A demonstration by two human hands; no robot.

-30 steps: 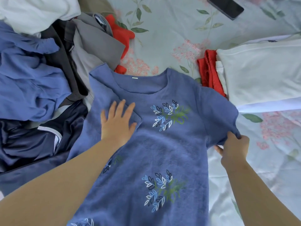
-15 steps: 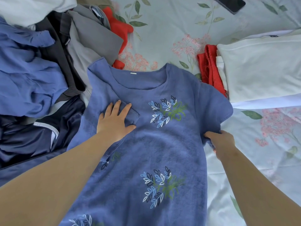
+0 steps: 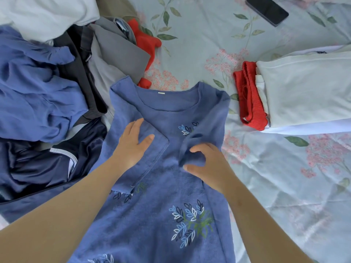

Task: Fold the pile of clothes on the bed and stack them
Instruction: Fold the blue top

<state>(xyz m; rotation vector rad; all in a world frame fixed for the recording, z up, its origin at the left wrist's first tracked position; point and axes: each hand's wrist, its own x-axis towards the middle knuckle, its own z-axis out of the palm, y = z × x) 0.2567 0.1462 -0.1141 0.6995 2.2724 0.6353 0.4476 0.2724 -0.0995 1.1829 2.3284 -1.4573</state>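
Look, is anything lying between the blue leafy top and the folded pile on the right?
Nothing visible is. Only bare bedsheet lies between the blue top and the folded stack, whose red piece sits nearest. The phone lies farther up the bed, off that path.

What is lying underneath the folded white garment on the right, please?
Under the folded white garment, a red garment pokes out at the left and a pale layer shows along the near edge; the rest is covered.
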